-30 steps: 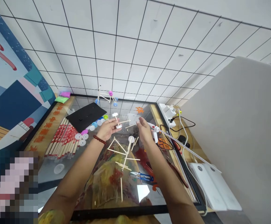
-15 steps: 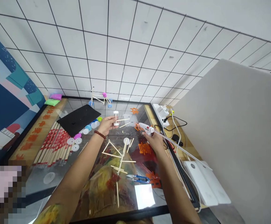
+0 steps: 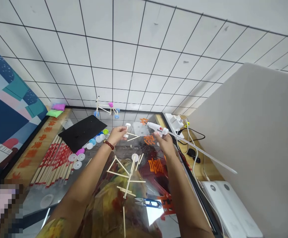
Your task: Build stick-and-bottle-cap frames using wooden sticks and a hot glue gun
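Note:
My left hand (image 3: 117,135) pinches a small assembly of white wheels (image 3: 127,125) joined by a short stick, with thin wooden sticks (image 3: 133,135) reaching out to its right. In my right hand (image 3: 164,142) is a white hot glue gun (image 3: 156,127), its nozzle pointing left toward those sticks but apart from them. A long clear glue stick (image 3: 203,151) trails out of its back. Nearer me on the glass tabletop lies a bicycle-like frame of wooden sticks (image 3: 129,175), a white disc (image 3: 135,157) by its top end. Blue thread snips (image 3: 149,202) rest beside it.
Red-wrapped chopsticks (image 3: 52,162), a black sheet (image 3: 83,132) and several coloured caps (image 3: 92,141) are at the left. A finished stick model with blue wheels (image 3: 116,114) stands by the tiled wall. A power strip with cables (image 3: 175,122) and white power banks (image 3: 223,198) line the right.
The glue gun has tipped a little, its nozzle higher and its glue stick swung outward. The wheel assembly in my left hand has tilted, and its sticks now nearly meet. The view has shifted slightly.

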{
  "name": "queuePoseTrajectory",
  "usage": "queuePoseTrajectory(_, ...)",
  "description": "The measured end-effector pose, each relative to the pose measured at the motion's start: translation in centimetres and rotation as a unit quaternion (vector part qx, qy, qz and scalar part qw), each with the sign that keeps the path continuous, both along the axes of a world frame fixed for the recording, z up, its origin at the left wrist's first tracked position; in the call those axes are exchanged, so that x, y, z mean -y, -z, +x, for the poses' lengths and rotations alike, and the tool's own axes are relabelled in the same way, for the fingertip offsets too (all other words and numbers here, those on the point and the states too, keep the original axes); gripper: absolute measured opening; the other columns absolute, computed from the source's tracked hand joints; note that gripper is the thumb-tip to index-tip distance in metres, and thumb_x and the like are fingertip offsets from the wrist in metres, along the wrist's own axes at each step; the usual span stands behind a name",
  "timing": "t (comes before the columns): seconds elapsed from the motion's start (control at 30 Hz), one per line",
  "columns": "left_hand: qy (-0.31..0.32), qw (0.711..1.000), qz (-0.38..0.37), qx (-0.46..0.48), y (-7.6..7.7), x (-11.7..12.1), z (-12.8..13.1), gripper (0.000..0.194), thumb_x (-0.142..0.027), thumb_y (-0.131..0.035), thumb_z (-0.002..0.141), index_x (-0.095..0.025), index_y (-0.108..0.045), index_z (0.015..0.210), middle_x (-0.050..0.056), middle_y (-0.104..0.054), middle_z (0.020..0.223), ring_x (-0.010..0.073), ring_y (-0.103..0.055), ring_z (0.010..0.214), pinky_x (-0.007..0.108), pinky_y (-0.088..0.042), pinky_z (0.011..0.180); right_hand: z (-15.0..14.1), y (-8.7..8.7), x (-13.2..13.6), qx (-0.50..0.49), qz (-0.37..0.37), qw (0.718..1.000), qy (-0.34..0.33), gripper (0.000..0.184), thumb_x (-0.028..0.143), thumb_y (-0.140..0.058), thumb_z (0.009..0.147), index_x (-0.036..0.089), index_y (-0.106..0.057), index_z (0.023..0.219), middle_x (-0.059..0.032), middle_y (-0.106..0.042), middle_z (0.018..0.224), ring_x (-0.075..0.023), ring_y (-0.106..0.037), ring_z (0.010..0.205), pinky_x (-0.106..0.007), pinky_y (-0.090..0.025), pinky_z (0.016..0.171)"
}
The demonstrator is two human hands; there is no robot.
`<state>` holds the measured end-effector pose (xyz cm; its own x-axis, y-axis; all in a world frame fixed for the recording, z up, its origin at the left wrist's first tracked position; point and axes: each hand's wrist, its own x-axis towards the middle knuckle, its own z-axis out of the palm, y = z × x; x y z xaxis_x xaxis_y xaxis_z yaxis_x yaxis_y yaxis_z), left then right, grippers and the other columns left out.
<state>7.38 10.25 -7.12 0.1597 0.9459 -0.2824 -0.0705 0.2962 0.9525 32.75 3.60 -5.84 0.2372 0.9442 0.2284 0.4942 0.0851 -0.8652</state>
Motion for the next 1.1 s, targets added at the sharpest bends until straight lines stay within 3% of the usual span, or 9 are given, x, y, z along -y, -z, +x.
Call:
queuePoseTrajectory(0.1, 0.017, 0.996, 0.050, -0.072, 0.2, 0.0, -0.7, 0.046, -0.025, -0.084, 0.060, -0.013, -0.072, 0.102, 0.007, -0.071, 0.090, 0.0191, -0.066, 0.084, 0.031, -0.058, 0.071, -0.9, 0.7, -1.2, -0.032, -0.019, 0.998, -0.058, 0.045, 0.056, -0.060, 0.083, 0.015, -0.072, 0.098, -0.0103, -0.075, 0.094, -0.0252, -0.068, 0.087, -0.038, -0.052, 0.080)
queuePoseTrajectory(0.2, 0.047, 0.962, 0.153, -0.220, 0.2, 0.4, -1.3, 0.061, -0.022, -0.086, 0.055, -0.017, -0.071, 0.113, 0.008, -0.074, 0.101, 0.0243, -0.068, 0.096, 0.034, -0.056, 0.083, -1.4, 1.7, -2.1, -0.024, -0.034, 0.994, -0.100, 0.044, 0.057, -0.060, 0.083, 0.016, -0.071, 0.096, -0.0096, -0.075, 0.094, -0.0248, -0.067, 0.088, -0.038, -0.052, 0.082)
queuePoseTrajectory(0.37, 0.018, 0.908, 0.226, -0.352, 0.8, 1.0, -1.2, 0.046, -0.024, -0.079, 0.067, -0.013, -0.071, 0.110, 0.011, -0.073, 0.101, 0.0229, -0.069, 0.090, 0.035, -0.055, 0.085, -2.0, 2.7, -3.3, -0.001, -0.039, 0.992, -0.120, 0.046, 0.058, -0.057, 0.084, 0.016, -0.071, 0.096, -0.0100, -0.075, 0.097, -0.0267, -0.067, 0.089, -0.040, -0.052, 0.083)
queuePoseTrajectory(0.57, 0.018, 0.904, 0.237, -0.356, 1.5, 0.8, -1.4, 0.039, -0.025, -0.079, 0.067, -0.015, -0.072, 0.104, 0.009, -0.073, 0.098, 0.0200, -0.067, 0.086, 0.034, -0.056, 0.083, -2.9, 2.9, -3.7, 0.042, -0.025, 0.991, -0.125, 0.042, 0.053, -0.058, 0.085, 0.019, -0.072, 0.103, -0.0096, -0.076, 0.101, -0.0308, -0.068, 0.097, -0.044, -0.050, 0.090)
queuePoseTrajectory(1.1, 0.026, 0.898, 0.279, -0.340, 2.6, 0.5, -2.0, 0.033, -0.032, -0.080, 0.067, -0.019, -0.074, 0.097, 0.004, -0.071, 0.093, 0.0172, -0.064, 0.080, 0.030, -0.053, 0.076, -3.9, 3.8, -3.8, 0.099, -0.042, 0.989, -0.098, 0.048, 0.055, -0.050, 0.086, 0.016, -0.068, 0.107, -0.0140, -0.075, 0.101, -0.0325, -0.068, 0.097, -0.045, -0.050, 0.089)
